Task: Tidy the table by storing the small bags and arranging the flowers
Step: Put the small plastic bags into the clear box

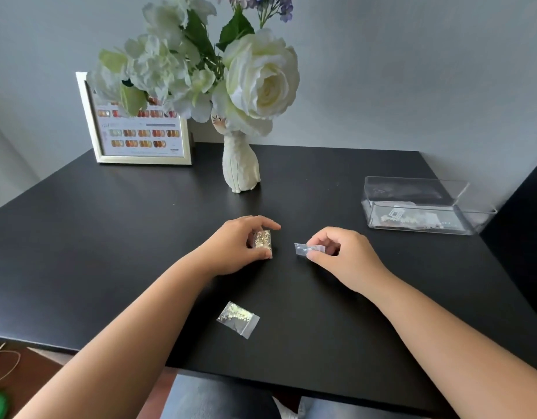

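Gold-flecked and clear plastic, the small bag (pixel 263 241) in the left hand (pixel 237 247) is partly hidden by the thumb and curled fingers that pinch it just above the desk (pixel 110 237); what fills it looks like glitter or sequins, too small to tell. The right hand (pixel 341 257), knuckles up and fingers curled, pinches a second bag (pixel 306 248) that is crumpled and nearly transparent, its contents impossible to make out. A third bag (pixel 238 319) lies flat and untouched on the desk nearer the person, between the two forearms. That makes three bags in the open; more seem to lie in the clear box (pixel 424 207) at the right rear, though reflections blur them. One white vase (pixel 240 164) stands mid-rear, holding white flowers (pixel 261 83) and purple blooms (pixel 276 4) cut off by the top edge. One framed card (pixel 140 137) stands left of it, partly covered by petals.
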